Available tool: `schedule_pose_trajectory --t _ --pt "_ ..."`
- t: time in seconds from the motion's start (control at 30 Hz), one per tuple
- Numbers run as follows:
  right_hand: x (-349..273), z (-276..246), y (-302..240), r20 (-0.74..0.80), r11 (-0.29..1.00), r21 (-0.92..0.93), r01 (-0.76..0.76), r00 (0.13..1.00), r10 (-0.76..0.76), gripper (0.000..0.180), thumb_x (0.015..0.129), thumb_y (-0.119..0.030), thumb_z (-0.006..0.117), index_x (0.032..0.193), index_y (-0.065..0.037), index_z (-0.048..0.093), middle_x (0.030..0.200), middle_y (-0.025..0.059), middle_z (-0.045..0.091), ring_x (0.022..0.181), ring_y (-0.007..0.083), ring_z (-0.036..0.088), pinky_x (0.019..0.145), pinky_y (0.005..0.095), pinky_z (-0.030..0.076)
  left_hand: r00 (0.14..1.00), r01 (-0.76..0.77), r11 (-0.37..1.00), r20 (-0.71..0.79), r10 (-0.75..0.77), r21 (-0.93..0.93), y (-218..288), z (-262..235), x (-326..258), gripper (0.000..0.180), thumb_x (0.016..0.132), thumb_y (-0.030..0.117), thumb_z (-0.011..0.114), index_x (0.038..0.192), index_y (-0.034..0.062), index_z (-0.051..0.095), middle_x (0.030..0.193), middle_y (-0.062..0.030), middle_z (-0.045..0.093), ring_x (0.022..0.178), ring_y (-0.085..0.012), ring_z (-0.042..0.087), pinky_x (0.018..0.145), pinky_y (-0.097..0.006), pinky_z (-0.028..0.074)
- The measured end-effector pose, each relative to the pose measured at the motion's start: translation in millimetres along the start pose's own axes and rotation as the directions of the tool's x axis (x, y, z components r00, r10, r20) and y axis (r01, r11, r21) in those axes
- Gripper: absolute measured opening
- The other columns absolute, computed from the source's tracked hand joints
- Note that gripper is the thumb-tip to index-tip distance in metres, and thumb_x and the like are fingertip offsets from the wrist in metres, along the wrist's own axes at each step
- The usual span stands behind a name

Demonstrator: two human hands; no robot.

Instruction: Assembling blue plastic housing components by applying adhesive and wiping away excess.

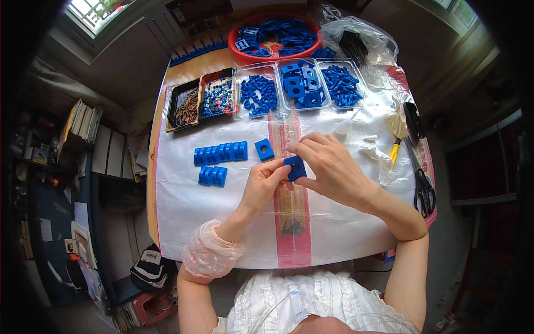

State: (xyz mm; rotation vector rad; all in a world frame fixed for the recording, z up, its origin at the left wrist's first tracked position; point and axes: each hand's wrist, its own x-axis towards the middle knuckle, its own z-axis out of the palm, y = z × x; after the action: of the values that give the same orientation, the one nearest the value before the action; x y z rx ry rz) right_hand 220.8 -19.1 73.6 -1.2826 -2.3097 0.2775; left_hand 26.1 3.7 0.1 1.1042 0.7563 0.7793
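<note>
Between my two hands, over the middle of the table, is a small blue square plastic piece with a round hole (pixel 297 168). My left hand (pixel 266 181) pinches its left side between thumb and fingers. Around its right side curls my right hand (pixel 329 168), thumb at the lower edge and fingers bent above; any smaller part in these fingers is hidden. Just beyond my left hand lies a similar blue holed piece (pixel 264 150). To the left sit two short rows of blue pieces, the farther row (pixel 221 153) longer than the nearer row (pixel 212 176).
Along the back stand trays of screws (pixel 187 109), small mixed parts (pixel 217 98), blue bits (pixel 259 93), blue holed pieces (pixel 301 83) and blue pegs (pixel 341 86). Behind is a red basin (pixel 233 44). Scissors (pixel 425 192) and a yellow-handled tool (pixel 395 151) lie right.
</note>
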Motion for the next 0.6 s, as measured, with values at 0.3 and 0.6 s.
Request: schedule_pose_trajectory --t 0.3,0.6 --pt "-2 -37 1 0.023 0.999 0.034 -0.023 0.999 0.023 0.051 0.073 -0.018 0.084 0.116 -0.002 0.063 0.113 0.0109 0.063 0.108 0.0293 0.058 0.095 0.0397 0.045 1.0 0.008 1.0 -0.029 -0.007 0.019 6 2 1 0.022 0.098 0.012 0.057 0.107 -0.0009 0.072 0.084 -0.0064 0.073 0.068 -0.0075 0.066 0.061 -0.02 0.052" --pt "-35 -94 20 -0.198 0.971 -0.025 -0.237 0.954 0.227 0.014 0.081 -0.004 0.073 0.095 -0.001 0.07 0.091 0.0119 0.07 0.087 0.0287 0.066 0.079 0.0374 0.05 0.998 0.016 0.993 -0.055 -0.01 0.121 3 5 0 0.023 0.097 0.013 0.056 0.101 -0.0013 0.074 0.086 -0.0078 0.075 0.065 -0.0069 0.066 0.057 -0.019 0.05"
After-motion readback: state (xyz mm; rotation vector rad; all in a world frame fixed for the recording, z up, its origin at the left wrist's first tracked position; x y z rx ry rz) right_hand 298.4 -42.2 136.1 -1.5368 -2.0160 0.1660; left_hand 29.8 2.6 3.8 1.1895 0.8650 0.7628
